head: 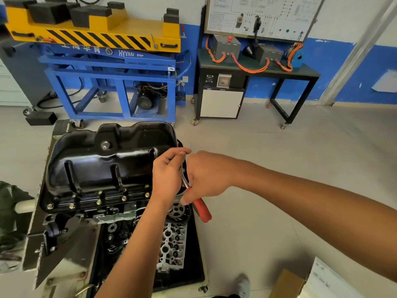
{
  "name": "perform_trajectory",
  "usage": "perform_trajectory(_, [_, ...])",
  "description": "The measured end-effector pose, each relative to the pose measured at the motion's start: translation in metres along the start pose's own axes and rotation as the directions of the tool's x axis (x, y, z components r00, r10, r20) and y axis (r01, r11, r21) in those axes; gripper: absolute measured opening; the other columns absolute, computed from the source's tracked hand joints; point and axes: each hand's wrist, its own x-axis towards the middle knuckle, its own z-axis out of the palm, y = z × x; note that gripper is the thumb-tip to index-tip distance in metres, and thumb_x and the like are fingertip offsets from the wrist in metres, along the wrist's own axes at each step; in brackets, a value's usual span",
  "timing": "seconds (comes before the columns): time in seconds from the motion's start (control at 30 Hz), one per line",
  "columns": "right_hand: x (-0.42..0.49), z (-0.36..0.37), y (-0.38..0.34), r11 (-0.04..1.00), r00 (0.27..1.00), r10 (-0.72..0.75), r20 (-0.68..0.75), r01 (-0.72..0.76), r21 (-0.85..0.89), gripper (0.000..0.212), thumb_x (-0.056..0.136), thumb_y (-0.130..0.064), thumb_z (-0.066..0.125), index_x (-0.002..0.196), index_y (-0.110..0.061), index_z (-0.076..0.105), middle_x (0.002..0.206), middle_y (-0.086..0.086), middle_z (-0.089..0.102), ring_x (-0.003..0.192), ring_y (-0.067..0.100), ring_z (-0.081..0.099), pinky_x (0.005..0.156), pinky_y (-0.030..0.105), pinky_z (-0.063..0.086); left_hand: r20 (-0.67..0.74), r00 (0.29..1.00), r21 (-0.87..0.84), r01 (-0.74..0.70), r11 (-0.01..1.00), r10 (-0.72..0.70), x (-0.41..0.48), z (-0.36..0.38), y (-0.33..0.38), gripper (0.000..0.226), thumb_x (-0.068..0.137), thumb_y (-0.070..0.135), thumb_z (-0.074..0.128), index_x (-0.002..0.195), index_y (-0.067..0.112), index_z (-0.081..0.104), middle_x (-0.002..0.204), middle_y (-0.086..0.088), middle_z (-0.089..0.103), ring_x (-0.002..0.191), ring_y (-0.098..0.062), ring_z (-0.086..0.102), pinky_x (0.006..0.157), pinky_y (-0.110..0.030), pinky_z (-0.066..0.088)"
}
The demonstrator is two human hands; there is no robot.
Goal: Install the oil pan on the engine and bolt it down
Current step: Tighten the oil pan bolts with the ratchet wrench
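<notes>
Oil pan bolting, right-end fasteners. At left, the black oil pan [103, 166] sits inverted-engine fashion on top of the engine [120, 214], its flange down on the block; a row of bolts [98, 202] already stands along the near flange, heads seated or close to it (how tight they are cannot be told). Moving right, the left hand [166, 175] reaches up from the near edge to the pan's right end, its fingers curled closed around the upper part of a ratchet wrench [194, 196], apparently steadying the head over a fastener that the hand hides. Just beside it, the right hand [206, 176] closes on the metal shank above the red grip, which juts out toward the near right below the fist. A toothed sprocket [177, 210] shows on the engine's end face directly beneath the hands. The step in hand is judged to be running down a bolt on the right-end flange; the next move calls for short swings of the handle with the socket held square, then a shift to any remaining bolt holes.
</notes>
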Motion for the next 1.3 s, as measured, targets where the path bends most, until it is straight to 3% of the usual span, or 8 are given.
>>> perform_trajectory(0.23, [0.011,-0.019,0.017,0.977,0.938,0.213,0.272,-0.200,-0.076,0.042,0.075,-0.049,0.081,0.052,-0.020,0.061,0.041,-0.015,0.057,0.056,0.005,0.052,0.060,0.022,0.041,0.130,0.992,0.111,-0.016,0.994,0.002,-0.005,-0.008,-0.001,0.031,0.089,0.024,0.045,0.094,0.026,0.075,0.063,-0.011,0.044,0.061,-0.022,0.038,0.060,-0.030,0.035])
perform_trajectory(0.37, [0.013,-0.032,0.020,0.887,0.960,0.272,-0.062,-0.275,-0.370,0.045,0.072,-0.042,0.085,0.064,-0.020,0.046,0.057,-0.007,0.055,0.057,0.011,0.049,0.048,0.027,0.032,0.196,0.980,0.197,0.006,0.980,-0.045,-0.009,-0.005,-0.003,0.035,0.092,0.029,0.040,0.106,0.030,0.071,0.065,-0.012,0.044,0.062,-0.023,0.041,0.066,-0.032,0.041])
perform_trajectory(0.53, [0.017,-0.032,0.021,0.860,0.954,0.038,-0.298,-0.183,-0.476,0.037,0.086,-0.016,0.071,0.066,-0.021,0.040,0.065,-0.002,0.034,0.055,0.017,0.040,0.047,0.027,0.023,0.208,0.975,0.194,0.038,0.980,-0.078,-0.007,-0.006,-0.001,0.034,0.101,0.030,0.038,0.111,0.032,0.070,0.089,-0.016,0.058,0.083,-0.023,0.047,0.078,-0.038,0.037])
perform_trajectory(0.6, [0.020,-0.030,0.024,0.851,0.937,-0.033,-0.349,-0.157,-0.501,0.039,0.089,-0.009,0.064,0.063,-0.021,0.037,0.063,-0.001,0.033,0.062,0.024,0.048,0.049,0.028,0.028,0.193,0.979,0.186,0.027,0.982,-0.063,-0.006,-0.009,-0.001,0.035,0.106,0.022,0.036,0.114,0.029,0.069,0.094,-0.008,0.069,0.083,-0.016,0.058,0.079,-0.026,0.045])
perform_trajectory(0.7, [0.025,-0.025,0.029,0.846,0.914,-0.089,-0.397,-0.141,-0.515,0.020,0.092,-0.006,0.057,0.076,-0.017,0.055,0.066,0.000,0.045,0.072,0.027,0.059,0.054,0.033,0.041,0.204,0.976,0.130,0.049,0.990,-0.076,-0.003,-0.012,0.004,0.035,0.103,0.023,0.038,0.123,0.017,0.065,0.060,0.005,0.056,0.056,-0.004,0.047,0.056,-0.009,0.041])
perform_trajectory(0.8, [0.027,-0.022,0.034,0.839,0.904,-0.162,-0.397,-0.086,-0.537,0.018,0.100,-0.014,0.050,0.103,-0.021,0.066,0.092,0.000,0.062,0.088,0.023,0.060,0.064,0.037,0.051,0.207,0.969,0.108,0.115,0.987,-0.136,-0.001,-0.016,0.007,0.033,0.106,0.022,0.040,0.129,0.012,0.062,0.062,-0.012,0.035,0.066,-0.015,0.036,0.053,-0.008,0.037])
perform_trajectory(0.93, [0.025,-0.025,0.044,0.863,0.902,-0.203,-0.381,-0.019,-0.505,0.024,0.103,-0.031,0.045,0.119,-0.027,0.063,0.107,-0.004,0.065,0.101,0.020,0.059,0.072,0.040,0.053,0.276,0.956,0.068,0.082,0.994,-0.098,0.001,-0.020,0.009,0.027,0.103,0.024,0.045,0.116,0.011,0.064,0.054,0.008,0.027,0.047,-0.008,0.024,0.046,-0.019,0.024])
perform_trajectory(1.3, [0.009,-0.036,0.029,0.971,0.987,-0.090,-0.133,0.058,-0.230,0.049,0.087,-0.052,0.064,0.054,-0.016,0.064,0.044,-0.005,0.054,0.048,0.008,0.053,0.047,0.027,0.042,-0.112,0.994,0.016,0.013,1.000,-0.012,0.006,-0.013,0.000,0.029,0.101,0.026,0.054,0.079,0.024,0.072,0.055,0.012,0.044,0.049,-0.004,0.035,0.046,-0.018,0.032])
